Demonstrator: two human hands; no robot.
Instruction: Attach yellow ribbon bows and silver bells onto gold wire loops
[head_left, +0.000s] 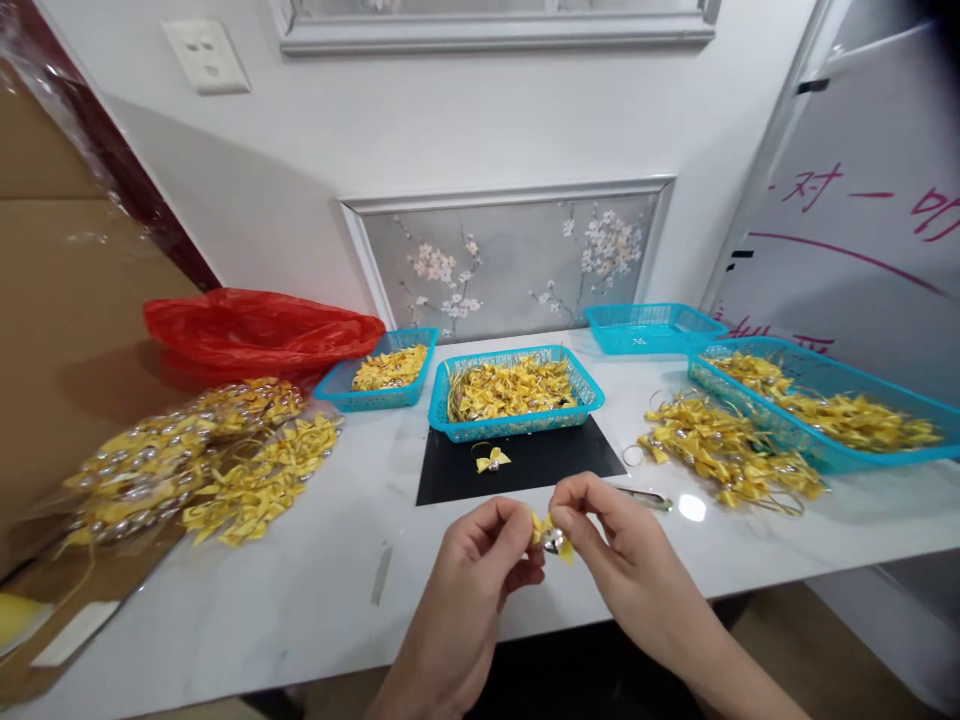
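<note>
Between my two hands, over the table's front edge, is a small yellow ribbon bow [553, 541] with a shiny silver bead at its middle. My left hand [480, 575] pinches the bow's left side between thumb and fingers. On the other side, my right hand [619, 550] grips it by thumb and forefinger. Another yellow bow [493, 460] with a thin loop of cord lies on a black mat [450, 478] just beyond my hands. Behind it a blue basket [517, 431] holds a heap of such bows, its front resting on the mat.
Beside my right hand lies a slim metal tool [646, 497]. A bow pile [720, 445] and a larger blue basket [832, 375] stand right, an empty basket [649, 340] behind. Leftward are a small basket [375, 400], red bag [255, 325], bows [262, 480] and beaded bundles [150, 470].
</note>
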